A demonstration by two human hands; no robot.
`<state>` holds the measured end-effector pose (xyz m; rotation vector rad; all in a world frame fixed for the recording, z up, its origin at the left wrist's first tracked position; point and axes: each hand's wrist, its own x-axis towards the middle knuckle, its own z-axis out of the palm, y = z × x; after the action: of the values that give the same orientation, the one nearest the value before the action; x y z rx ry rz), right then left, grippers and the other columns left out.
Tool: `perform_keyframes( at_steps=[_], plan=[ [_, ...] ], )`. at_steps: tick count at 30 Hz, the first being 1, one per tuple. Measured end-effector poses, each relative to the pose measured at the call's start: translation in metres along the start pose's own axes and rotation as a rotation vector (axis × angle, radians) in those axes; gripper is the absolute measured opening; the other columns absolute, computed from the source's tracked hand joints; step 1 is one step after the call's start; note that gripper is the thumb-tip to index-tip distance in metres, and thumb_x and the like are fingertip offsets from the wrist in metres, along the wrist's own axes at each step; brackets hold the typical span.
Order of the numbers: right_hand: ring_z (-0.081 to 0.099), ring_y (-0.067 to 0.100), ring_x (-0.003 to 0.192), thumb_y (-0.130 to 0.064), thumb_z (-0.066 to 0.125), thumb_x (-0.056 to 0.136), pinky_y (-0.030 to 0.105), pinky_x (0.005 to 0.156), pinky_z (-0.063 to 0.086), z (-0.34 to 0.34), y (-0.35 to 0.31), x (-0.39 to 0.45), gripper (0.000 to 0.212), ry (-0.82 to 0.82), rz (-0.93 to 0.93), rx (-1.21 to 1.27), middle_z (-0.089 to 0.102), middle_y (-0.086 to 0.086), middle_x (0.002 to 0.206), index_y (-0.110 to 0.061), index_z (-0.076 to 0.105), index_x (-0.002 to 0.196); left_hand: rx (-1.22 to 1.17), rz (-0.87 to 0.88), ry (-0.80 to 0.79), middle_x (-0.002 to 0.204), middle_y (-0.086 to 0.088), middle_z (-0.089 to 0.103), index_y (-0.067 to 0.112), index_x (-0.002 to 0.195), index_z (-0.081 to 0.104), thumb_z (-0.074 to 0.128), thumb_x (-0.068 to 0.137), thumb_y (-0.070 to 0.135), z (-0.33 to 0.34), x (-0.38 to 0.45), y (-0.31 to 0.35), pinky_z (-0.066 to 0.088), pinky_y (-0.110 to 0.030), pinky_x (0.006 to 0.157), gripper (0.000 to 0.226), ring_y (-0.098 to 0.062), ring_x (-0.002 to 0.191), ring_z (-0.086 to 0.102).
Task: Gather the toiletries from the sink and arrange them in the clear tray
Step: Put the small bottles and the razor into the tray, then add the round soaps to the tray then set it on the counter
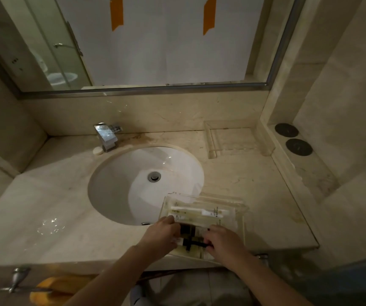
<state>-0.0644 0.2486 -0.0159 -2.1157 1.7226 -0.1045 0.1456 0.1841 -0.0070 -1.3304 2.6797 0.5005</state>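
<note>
Beige marble desk [45,206] under a paper-covered mirror [155,40] carries the white sink [133,184], and at its front edge I see my left hand [162,235] and right hand [224,244] pinching dark-capped toiletries [192,236] inside the clear tray [239,217], beside white tubes [199,212].

1 head view — looks steeply down, close over the sink [133,186].
</note>
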Motion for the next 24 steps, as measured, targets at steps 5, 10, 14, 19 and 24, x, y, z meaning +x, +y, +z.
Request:
perform_keyframes(
  at_steps=[5, 10, 14, 19, 24],
  plan=[
    [0.053, 0.015, 0.089, -0.03, 0.061, 0.081, 0.031, 0.071, 0.044, -0.009, -0.001, 0.005, 0.017, -0.002, -0.018, 0.008, 0.047, -0.008, 0.092, -0.018, 0.062, 0.093, -0.025, 0.02, 0.005, 0.114, -0.001, 0.053, 0.02, 0.108, 0.057, 0.068, 0.073, 0.034, -0.003, 0.001, -0.005, 0.049, -0.034, 0.08, 0.039, -0.023, 0.104, 0.055],
    [0.053, 0.012, 0.077, -0.044, 0.056, 0.081, 0.03, 0.067, 0.045, -0.021, -0.008, 0.021, 0.024, 0.052, -0.002, 0.079, 0.054, -0.005, 0.088, -0.021, 0.057, 0.078, -0.184, -0.066, 0.099, 0.111, 0.0, 0.052, 0.021, 0.107, 0.055, 0.056, 0.083, 0.028, -0.012, -0.002, -0.012, 0.051, -0.032, 0.079, 0.024, -0.022, 0.096, 0.058],
    [0.056, 0.013, 0.078, -0.038, 0.055, 0.086, 0.031, 0.07, 0.049, -0.032, -0.024, 0.047, 0.019, 0.072, 0.007, 0.132, 0.057, -0.005, 0.087, -0.021, 0.061, 0.08, -0.287, -0.206, 0.242, 0.097, 0.004, 0.049, 0.019, 0.103, 0.059, 0.049, 0.088, 0.012, -0.028, -0.001, -0.03, 0.042, -0.023, 0.07, 0.019, -0.014, 0.082, 0.053],
    [0.055, 0.014, 0.076, -0.027, 0.054, 0.088, 0.028, 0.068, 0.047, -0.042, -0.054, 0.09, 0.014, 0.067, -0.03, 0.173, 0.055, -0.006, 0.083, -0.022, 0.059, 0.077, -0.335, -0.326, 0.323, 0.089, 0.008, 0.053, 0.019, 0.101, 0.061, 0.057, 0.086, 0.014, -0.051, -0.008, -0.073, 0.045, -0.025, 0.07, 0.017, -0.011, 0.077, 0.051],
    [0.058, 0.017, 0.08, -0.027, 0.053, 0.088, 0.032, 0.073, 0.052, -0.047, -0.099, 0.144, 0.015, 0.038, -0.066, 0.238, 0.059, -0.003, 0.087, -0.016, 0.063, 0.084, -0.388, -0.472, 0.38, 0.076, 0.012, 0.057, 0.02, 0.094, 0.063, 0.069, 0.08, 0.024, -0.072, -0.021, -0.124, 0.043, -0.025, 0.065, 0.016, -0.013, 0.074, 0.055]
  ],
)
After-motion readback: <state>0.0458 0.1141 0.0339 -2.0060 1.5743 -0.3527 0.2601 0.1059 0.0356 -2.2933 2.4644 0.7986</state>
